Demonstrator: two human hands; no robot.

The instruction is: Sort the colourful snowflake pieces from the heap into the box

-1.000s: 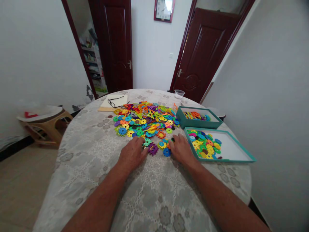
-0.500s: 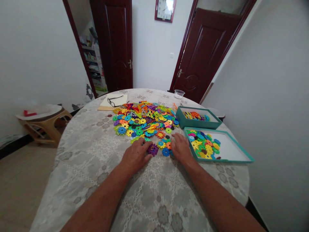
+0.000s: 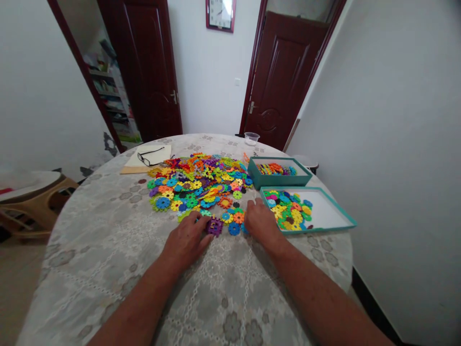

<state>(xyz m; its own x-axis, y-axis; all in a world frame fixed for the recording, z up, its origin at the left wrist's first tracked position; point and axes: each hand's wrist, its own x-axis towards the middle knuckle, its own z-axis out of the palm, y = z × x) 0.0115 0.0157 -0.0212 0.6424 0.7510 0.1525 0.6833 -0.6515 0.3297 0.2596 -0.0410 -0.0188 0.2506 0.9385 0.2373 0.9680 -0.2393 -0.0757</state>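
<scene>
My left hand (image 3: 185, 240) rests low over the table, its thumb and index finger closed on the left side of a purple square building piece (image 3: 215, 227). To the right of that piece lies a small group of gear-shaped plastic discs, among them a blue disc (image 3: 234, 228) and an orange disc (image 3: 238, 217). Over the right end of this group, my right hand (image 3: 262, 222) has its fingers curled down. Its fingertips are hidden, so what they hold, if anything, does not show. Just beyond both hands spreads a large pile of colourful discs (image 3: 194, 185).
A teal-rimmed white tray (image 3: 331, 211) with loose discs lies right of my right hand. Behind it stands a teal box (image 3: 266, 180) holding rows of discs. Glasses (image 3: 146, 158) lie on paper (image 3: 158, 154) at the far left; a clear plastic cup (image 3: 251, 138) stands at the back.
The view has turned to the right, so everything sits further left. My right hand's fingers are more curled over the discs. My left hand stays at the purple square piece.
</scene>
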